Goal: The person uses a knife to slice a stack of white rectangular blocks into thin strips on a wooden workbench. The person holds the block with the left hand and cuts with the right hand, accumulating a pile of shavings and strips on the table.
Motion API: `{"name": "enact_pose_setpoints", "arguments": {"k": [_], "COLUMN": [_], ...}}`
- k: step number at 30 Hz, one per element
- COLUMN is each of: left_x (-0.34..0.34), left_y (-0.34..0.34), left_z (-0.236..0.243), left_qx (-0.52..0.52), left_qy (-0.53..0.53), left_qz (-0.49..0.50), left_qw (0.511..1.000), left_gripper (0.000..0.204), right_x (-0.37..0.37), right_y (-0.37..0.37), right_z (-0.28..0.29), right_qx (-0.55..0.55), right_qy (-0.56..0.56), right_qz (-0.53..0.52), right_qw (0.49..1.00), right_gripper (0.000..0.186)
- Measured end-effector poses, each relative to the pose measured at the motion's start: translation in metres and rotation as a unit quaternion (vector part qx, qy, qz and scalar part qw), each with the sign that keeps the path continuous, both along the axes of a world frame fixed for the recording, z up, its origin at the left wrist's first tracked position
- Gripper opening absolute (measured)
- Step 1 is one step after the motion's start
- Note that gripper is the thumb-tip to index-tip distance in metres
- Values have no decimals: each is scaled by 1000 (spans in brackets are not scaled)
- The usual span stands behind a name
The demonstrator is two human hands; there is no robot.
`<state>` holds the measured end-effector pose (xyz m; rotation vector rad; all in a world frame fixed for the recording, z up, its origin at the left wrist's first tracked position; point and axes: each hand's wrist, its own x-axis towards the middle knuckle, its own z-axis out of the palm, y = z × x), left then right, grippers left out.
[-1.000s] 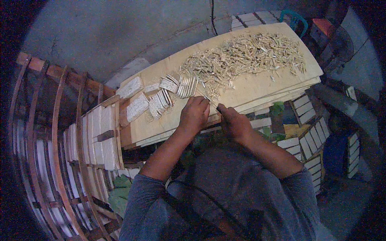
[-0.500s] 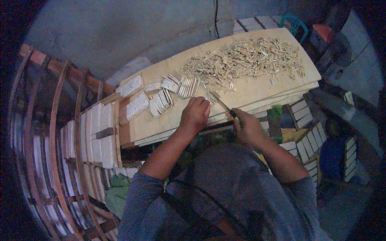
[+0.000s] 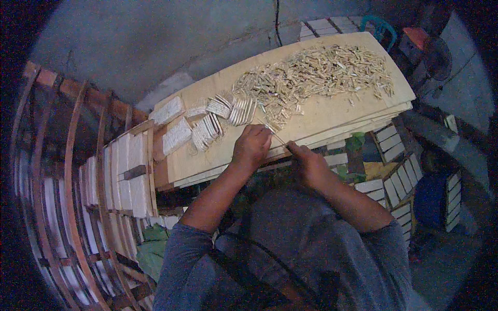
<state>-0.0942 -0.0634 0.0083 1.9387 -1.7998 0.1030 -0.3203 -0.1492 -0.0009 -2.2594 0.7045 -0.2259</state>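
My left hand [image 3: 252, 145] is closed at the near edge of a pale plywood board [image 3: 332, 120], its fingertips pressed together on a small whitish piece, mostly hidden by the fingers. In my right hand [image 3: 311, 165] is a knife [image 3: 278, 138], its blade reaching across to the left fingertips. Just beyond the left hand lie fanned stacks of white ridged strips [image 3: 243, 111], with another cut stack [image 3: 207, 132] to their left. Two whole white textured slabs [image 3: 177, 136] rest at the board's left end. A broad pile of short beige pieces [image 3: 316, 72] covers the far right part.
A wooden rack [image 3: 70, 150] filled with pale slabs stands at the left, a dark tool [image 3: 135, 172] lying by it. Frames of white blocks [image 3: 402, 181] and a blue container [image 3: 431, 201] are below right. Behind are a grey wall [image 3: 171, 41] and a teal chair [image 3: 381, 28].
My right hand has moved left and slightly up, bringing the knife closer to the left fingertips, with its blade now seen more edge-on. My left hand has stayed nearly still.
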Motion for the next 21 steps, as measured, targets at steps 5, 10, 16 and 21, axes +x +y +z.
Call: {"name": "enact_pose_setpoints", "arguments": {"k": [5, 10, 16, 21], "left_x": [1, 3, -1, 2], "left_y": [0, 0, 1, 2], "left_z": [-2, -5, 0, -6], "left_qx": [2, -12, 26, -31], "left_qy": [12, 43, -8, 8], "left_qz": [9, 5, 21, -3], "left_qw": [1000, 999, 999, 999], "left_gripper": [11, 9, 11, 12], "right_x": [-14, -10, 4, 15], "right_y": [1, -19, -7, -3], "right_z": [8, 21, 14, 14], "right_qx": [-33, 9, 26, 51], "right_qy": [66, -15, -76, -38], "right_qz": [-7, -19, -5, 4], "right_qw": [997, 1000, 997, 998], "right_gripper": [59, 57, 60, 62]}}
